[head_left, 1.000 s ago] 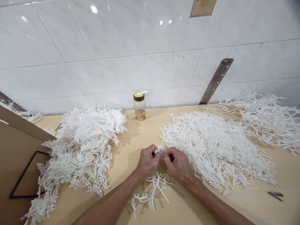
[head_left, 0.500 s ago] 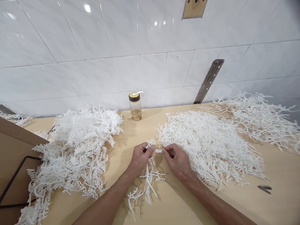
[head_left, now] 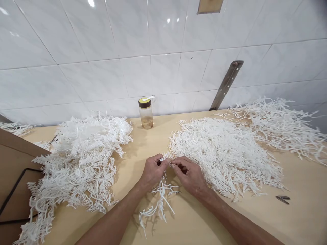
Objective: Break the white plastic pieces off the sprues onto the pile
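Note:
My left hand (head_left: 152, 170) is closed in a pinch on a white branching plastic stem (head_left: 161, 198), whose forked twigs hang down over the table towards me. My right hand (head_left: 188, 173) is closed too, its thumb and forefinger meeting the left fingertips at the top of the stem. What lies between the right fingertips is too small and covered to make out fully. Just right of that hand spreads a wide heap of small white sprigs (head_left: 222, 153). Left of my left hand is a taller pile of white branched pieces (head_left: 87, 163).
A clear bottle (head_left: 146, 117) with a dark-rimmed, yellow-green lid stands near the tiled wall. More white branches (head_left: 286, 127) lie at the back right. Small dark snips (head_left: 282, 199) rest at the right. A brown panel (head_left: 17, 177) with a black metal frame borders the left.
My right hand has moved left, closing the gap so its fingertips meet those of my left hand. The short white sprig that showed between the hands is now mostly covered. The view has shifted slightly.

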A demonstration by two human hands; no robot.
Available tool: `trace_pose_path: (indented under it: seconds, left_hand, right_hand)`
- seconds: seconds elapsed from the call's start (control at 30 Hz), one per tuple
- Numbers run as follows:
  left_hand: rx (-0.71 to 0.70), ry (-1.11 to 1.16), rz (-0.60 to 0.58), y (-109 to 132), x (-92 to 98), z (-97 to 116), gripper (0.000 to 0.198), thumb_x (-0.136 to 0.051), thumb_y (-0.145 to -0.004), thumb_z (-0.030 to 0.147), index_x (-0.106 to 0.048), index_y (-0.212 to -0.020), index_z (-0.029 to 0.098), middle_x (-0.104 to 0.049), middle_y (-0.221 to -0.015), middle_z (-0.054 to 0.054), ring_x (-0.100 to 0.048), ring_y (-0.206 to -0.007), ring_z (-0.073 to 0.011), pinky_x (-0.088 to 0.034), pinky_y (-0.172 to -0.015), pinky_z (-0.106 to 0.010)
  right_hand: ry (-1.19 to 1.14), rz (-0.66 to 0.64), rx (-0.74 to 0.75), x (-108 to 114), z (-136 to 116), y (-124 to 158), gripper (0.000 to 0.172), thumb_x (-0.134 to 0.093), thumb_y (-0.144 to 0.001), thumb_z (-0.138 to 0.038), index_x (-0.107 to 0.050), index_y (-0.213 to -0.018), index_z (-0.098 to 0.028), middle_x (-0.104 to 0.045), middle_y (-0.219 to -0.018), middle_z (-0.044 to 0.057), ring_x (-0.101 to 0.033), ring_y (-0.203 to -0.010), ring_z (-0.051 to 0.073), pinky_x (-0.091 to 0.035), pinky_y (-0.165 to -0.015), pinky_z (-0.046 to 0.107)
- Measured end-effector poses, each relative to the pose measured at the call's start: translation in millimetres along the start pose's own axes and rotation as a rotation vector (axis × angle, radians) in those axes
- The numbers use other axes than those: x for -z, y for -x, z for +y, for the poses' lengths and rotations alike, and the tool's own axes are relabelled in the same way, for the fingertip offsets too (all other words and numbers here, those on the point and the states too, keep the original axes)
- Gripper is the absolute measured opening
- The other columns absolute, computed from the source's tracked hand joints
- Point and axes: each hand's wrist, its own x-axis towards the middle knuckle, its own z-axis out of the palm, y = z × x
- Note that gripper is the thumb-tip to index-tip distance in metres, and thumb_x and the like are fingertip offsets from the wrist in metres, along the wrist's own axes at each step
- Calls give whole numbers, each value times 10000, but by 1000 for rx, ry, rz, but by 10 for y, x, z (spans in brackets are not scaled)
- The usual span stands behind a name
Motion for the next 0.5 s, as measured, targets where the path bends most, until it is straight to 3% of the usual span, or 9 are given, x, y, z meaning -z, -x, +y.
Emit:
trace_pose_path:
  seconds: [0.3, 0.5]
  left_hand:
    - [-7, -37, -9, 14, -8, 11, 451, -631, -801, 494, -357, -600, 197, -274, -588, 58, -279, -550, -85, -224, -489, -219]
    - [-2, -35, -53, 14, -13, 9, 405, -647, -793, 464, -416, -607, 187, -329, -578, 53, -330, -552, -90, -251, -495, -215]
  right_hand:
    - [75, -11, 13, -9, -6, 2, 109, -547, -866, -177, -629, -799, -204, -673, -809, 33, -594, -685, 164, -481, -621, 288]
    - [60, -21, -36, -41, 16, 12, 86, -534, -813, -160, -570, -752, -208, -632, -736, 13, -549, -631, 150, -445, -583, 273]
